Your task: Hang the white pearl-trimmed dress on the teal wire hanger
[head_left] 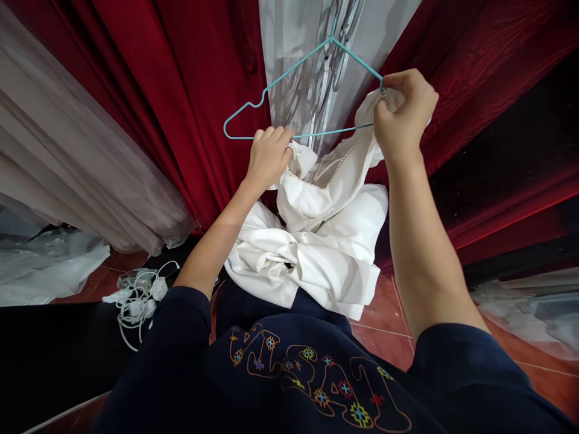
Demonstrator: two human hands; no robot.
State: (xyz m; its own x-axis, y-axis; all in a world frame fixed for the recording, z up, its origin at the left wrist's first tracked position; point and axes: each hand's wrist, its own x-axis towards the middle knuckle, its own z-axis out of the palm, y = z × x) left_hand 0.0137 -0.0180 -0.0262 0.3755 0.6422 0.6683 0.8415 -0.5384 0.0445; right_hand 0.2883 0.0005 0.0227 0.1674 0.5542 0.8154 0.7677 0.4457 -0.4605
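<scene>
A light-blue wire hanger hangs upright in front of me, its hook rising toward the top edge. From its right side hangs a white dress with a pearl-beaded neckline, its skirt bunched over my lap. My right hand pinches the dress's right shoulder at the hanger's right notch. Around the dress's left edge, just under the bottom bar, my left hand is closed, its fingers lying over the bar. The hanger's left notch carries no fabric. What lies inside my left palm is hidden.
Red curtains hang on both sides, with a sheer pale fabric at left. Tangled white cables lie by a black surface. Reddish floor tiles show below, and white tulle spreads at right.
</scene>
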